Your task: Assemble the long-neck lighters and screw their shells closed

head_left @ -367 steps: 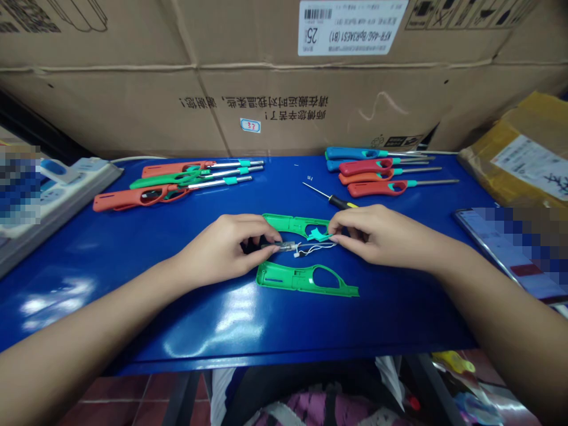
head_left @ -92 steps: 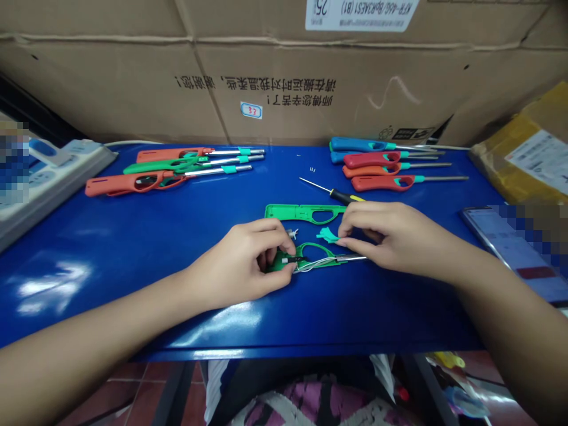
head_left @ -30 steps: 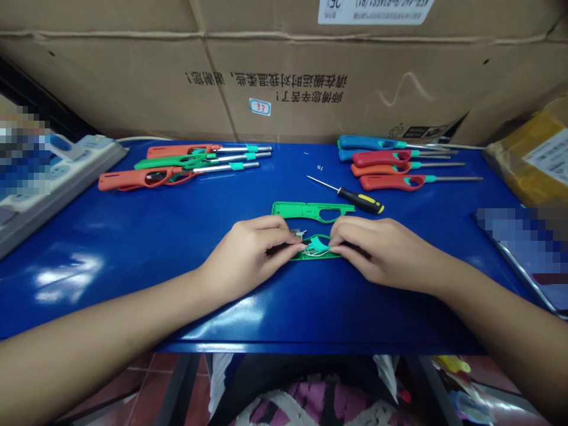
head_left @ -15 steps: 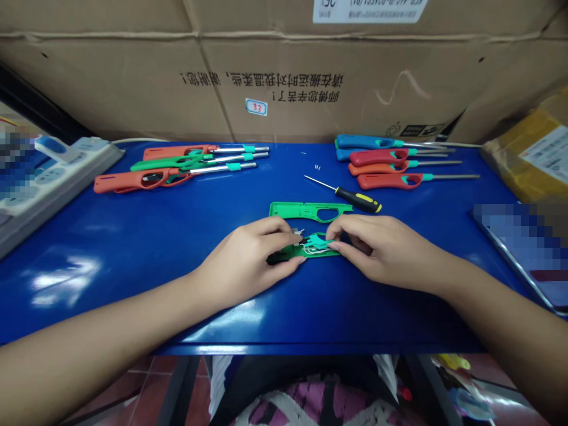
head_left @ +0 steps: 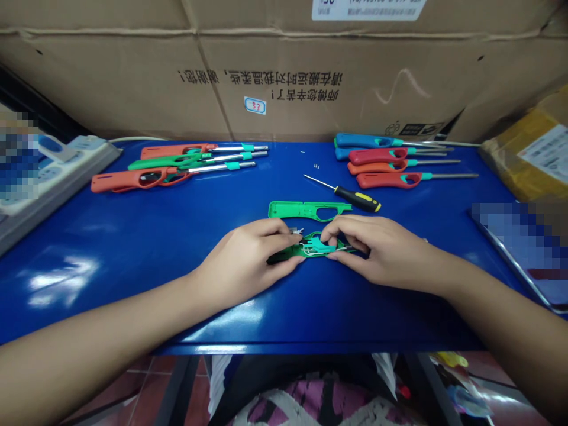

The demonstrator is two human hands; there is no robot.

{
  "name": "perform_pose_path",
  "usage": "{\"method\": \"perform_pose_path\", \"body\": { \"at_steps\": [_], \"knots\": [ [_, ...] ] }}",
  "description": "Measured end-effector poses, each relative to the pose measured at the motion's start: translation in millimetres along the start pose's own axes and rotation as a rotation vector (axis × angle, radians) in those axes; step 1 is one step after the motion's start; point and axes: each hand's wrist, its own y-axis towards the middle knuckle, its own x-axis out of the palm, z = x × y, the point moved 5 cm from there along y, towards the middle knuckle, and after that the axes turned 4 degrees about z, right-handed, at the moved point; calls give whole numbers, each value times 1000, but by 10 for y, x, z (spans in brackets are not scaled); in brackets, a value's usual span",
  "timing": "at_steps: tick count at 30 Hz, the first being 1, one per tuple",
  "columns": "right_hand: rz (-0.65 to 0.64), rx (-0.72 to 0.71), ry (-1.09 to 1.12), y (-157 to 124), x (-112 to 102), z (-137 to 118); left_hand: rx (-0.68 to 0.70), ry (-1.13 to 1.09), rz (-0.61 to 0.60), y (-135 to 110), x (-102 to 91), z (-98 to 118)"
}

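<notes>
A green lighter half-shell (head_left: 290,251) lies open side up between my hands, with thin white wires and a turquoise trigger (head_left: 314,244) in it. My left hand (head_left: 248,251) is closed around the shell's left end, thumb along the near edge, and hides much of that end. With bent index finger and thumb, my right hand (head_left: 377,245) grips at the trigger's right side, the thumb close to the shell's near edge. Just beyond my fingers rests the matching green half-shell (head_left: 288,209), its inner side showing.
A black and yellow screwdriver (head_left: 358,199) and small screws (head_left: 316,166) lie behind the shells. Long-nosed lighters stand grouped at left (head_left: 133,179) and right (head_left: 386,180). A power strip (head_left: 57,177) is far left, a phone (head_left: 523,254) at right, a cardboard box (head_left: 284,71) behind.
My right index finger has shifted slightly left onto the turquoise trigger, which now sits lower and flatter in the shell. My left hand keeps its hold.
</notes>
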Motion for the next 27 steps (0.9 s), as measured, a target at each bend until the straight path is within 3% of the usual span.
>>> {"method": "perform_pose_path", "body": {
  "at_steps": [6,27],
  "knots": [
    [-40,92,99,-21,-38,10,-17,10,2,3,-6,-7],
    [-64,36,33,-14,-13,-14,-104,-92,-19,15,-3,-5]
  ]
}}
